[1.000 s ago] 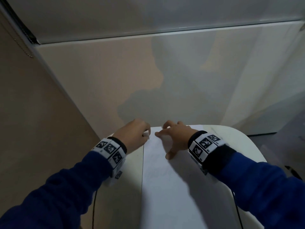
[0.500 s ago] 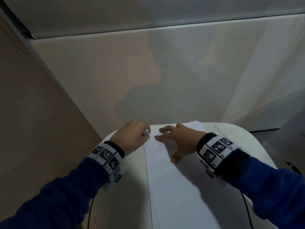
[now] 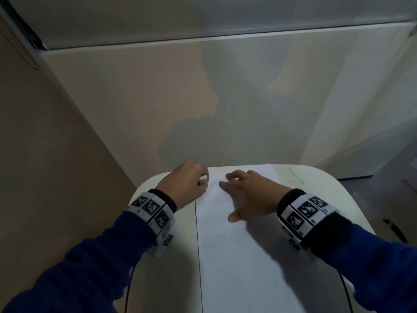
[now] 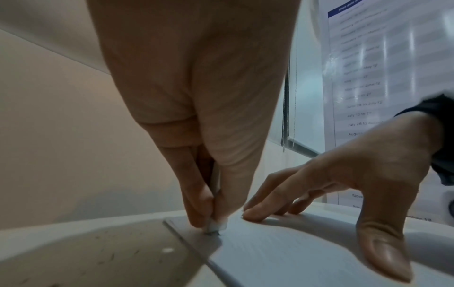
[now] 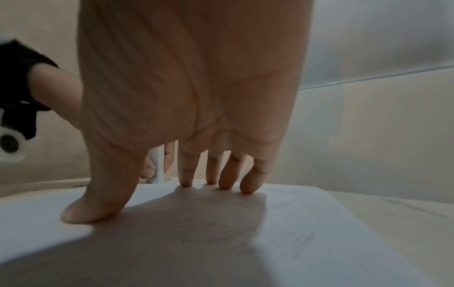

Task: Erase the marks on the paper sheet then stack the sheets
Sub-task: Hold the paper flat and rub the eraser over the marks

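A white paper sheet [image 3: 243,256] lies lengthwise on a small white table [image 3: 316,190]. My left hand [image 3: 187,184] pinches a white eraser [image 3: 203,181] and holds its tip on the sheet's far left corner. From the left wrist view, the eraser [image 4: 214,225] meets the paper [image 4: 282,252] beside a small dark mark. My right hand [image 3: 246,193] lies spread on the sheet's far end, fingertips [image 5: 226,184] and thumb pressing down on the paper [image 5: 294,233]. Faint pencil lines show on the sheet.
The table stands against a beige wall [image 3: 158,98] with a ledge above. Its bare top [image 4: 98,258] left of the sheet carries small specks of eraser dust. A printed schedule [image 4: 363,77] hangs at the right in the left wrist view.
The view has tilted down slightly. My right hand has slid a little back along the sheet and spread flatter. The left hand stays at the far left corner with the eraser.
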Tool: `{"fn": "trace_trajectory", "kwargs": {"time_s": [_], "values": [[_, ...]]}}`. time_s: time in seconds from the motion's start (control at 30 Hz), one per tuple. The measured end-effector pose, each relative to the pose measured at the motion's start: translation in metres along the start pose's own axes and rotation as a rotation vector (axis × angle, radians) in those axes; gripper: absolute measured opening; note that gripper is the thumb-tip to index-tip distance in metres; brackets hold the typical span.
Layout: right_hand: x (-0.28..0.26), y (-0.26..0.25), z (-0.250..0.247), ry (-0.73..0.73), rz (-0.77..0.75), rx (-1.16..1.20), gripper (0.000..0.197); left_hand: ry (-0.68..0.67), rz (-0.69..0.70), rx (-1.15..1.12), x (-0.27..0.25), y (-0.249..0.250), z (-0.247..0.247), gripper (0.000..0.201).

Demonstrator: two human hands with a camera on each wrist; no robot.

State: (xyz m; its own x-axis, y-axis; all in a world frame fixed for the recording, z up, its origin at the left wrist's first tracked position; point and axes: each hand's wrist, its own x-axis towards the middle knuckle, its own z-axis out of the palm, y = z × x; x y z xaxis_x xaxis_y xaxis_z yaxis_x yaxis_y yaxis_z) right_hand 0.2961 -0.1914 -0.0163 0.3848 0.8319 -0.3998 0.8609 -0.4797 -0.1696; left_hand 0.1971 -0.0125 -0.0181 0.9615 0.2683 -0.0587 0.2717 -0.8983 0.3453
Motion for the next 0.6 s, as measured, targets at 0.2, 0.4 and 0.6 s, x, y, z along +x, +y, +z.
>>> {"fn": "trace_trajectory", "kwargs": {"time_s": [0.2,0.4,0.6], "values": [[-0.001,0.0,0.001,-0.005,0.017,0.04,0.093,0.037,0.013,-0.007,0.002,-0.001,0.0,0.016],[-0.002,-0.002,0.001,-0.009,0.051,0.012,0.091,-0.005,0.027,-0.021,-0.007,-0.006,0.005,0.014],[0.004,-0.007,-0.012,-0.064,0.043,-0.067,0.091,0.044,0.005,-0.016,0.001,-0.009,-0.001,0.014]]}}
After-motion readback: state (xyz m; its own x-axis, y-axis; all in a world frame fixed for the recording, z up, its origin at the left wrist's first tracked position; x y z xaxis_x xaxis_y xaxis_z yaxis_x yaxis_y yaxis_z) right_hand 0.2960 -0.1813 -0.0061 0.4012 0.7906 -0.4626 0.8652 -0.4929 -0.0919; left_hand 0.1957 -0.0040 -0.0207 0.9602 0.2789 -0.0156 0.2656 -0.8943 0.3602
